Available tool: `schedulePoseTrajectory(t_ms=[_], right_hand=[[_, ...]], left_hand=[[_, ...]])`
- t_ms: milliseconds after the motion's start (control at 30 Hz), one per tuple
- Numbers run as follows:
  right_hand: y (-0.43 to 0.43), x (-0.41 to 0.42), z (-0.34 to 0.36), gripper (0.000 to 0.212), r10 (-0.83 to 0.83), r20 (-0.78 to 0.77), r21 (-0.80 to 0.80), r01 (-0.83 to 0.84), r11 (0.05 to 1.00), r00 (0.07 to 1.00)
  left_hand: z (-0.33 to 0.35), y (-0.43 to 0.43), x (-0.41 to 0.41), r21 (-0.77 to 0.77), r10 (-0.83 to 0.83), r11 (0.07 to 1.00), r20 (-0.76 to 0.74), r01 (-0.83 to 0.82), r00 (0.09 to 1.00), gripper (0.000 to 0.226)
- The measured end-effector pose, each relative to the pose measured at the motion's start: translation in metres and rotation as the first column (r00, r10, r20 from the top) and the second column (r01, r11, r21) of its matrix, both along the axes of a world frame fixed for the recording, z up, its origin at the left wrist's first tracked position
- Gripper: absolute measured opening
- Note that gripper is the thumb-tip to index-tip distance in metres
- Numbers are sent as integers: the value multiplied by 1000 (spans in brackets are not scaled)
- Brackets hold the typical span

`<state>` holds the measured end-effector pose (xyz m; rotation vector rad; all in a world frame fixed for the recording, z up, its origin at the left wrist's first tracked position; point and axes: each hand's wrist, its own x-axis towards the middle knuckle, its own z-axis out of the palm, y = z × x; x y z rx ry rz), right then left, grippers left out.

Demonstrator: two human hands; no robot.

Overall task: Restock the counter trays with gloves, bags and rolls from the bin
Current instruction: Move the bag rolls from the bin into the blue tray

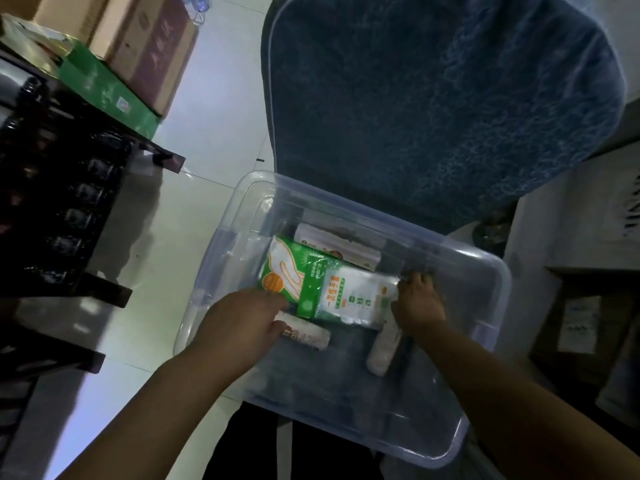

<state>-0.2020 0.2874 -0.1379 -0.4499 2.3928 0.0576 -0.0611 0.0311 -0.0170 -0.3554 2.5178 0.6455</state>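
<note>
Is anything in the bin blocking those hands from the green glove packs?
Nothing visible does. The left hand and right hand already reach the glove packs from either side, inside the open clear bin. Two rolls lie beside or beneath them.

The place looked like a storeroom or back room of a small shop or eatery rather than a home. At ten o'clock, cardboard cartons (138,43) were stacked on a green box (104,88) atop a dark rack (65,188). A pale tiled floor (207,116) ran through the middle. At one o'clock stood a chair with a blue patterned cover (443,98). At four o'clock, dim shelves (588,323) held more boxes. A clear plastic bin (485,271) of packaged disposable supplies sat at six o'clock.
</note>
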Motion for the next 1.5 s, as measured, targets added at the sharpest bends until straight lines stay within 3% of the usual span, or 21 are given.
schedulePoseTrajectory(t_ms=[67,133,233,333,433,500,567,667,700,767,867,933,1033,1133,1300,1500], right_hand=[[2,1,4,46,-14,30,-59,15,998,999],[3,3,10,43,-149,111,-125,162,979,983],[5,5,16,37,-266,112,-201,284,937,957],[3,6,22,46,-244,144,-237,272,932,959],[-2,6,34,40,-205,151,-334,245,910,967],[-7,5,50,31,-300,158,-476,339,812,941],[-11,5,69,17,-436,248,-590,492,640,865],[-25,9,89,19,-549,498,-611,721,327,671],[-31,11,90,21,-558,546,-599,757,261,624],[-43,15,89,22,-566,603,-556,805,206,562],[-56,16,75,20,-552,700,-461,877,137,454],[-60,12,57,14,-583,696,-413,898,154,420],[-65,2,25,32,-710,560,-352,899,263,427],[-73,-8,-2,35,-775,495,-262,918,297,392],[-94,-14,-26,40,-802,530,-215,959,186,275],[-127,-9,-25,25,-787,555,-309,945,104,268]], left_hand=[[0,3,-4,13,-14,1000,-7,15,1000,33],[2,6,-7,17,-32,999,-6,32,999,31],[5,10,-10,14,-54,998,1,54,999,25],[5,13,-13,14,-66,998,-8,66,998,25],[2,15,-12,37,-60,998,-6,60,998,29],[1,16,-11,48,-57,997,-9,57,998,30],[0,18,-12,61,-59,996,-22,61,998,31],[-1,22,-13,124,-27,992,-47,33,999,43],[0,23,-14,154,5,988,-45,2,999,52],[-1,23,-16,140,43,989,-32,-38,999,64],[-3,14,-15,11,55,998,-29,-55,998,60],[-5,6,-13,-50,89,994,-68,-93,994,58],[-7,-9,-6,-86,156,982,-106,-165,982,57],[-10,-27,3,-119,239,961,-103,-250,966,57],[-15,-53,18,-135,390,907,-90,-399,917,62],[-7,-62,21,-82,499,859,-81,-505,863,54]])
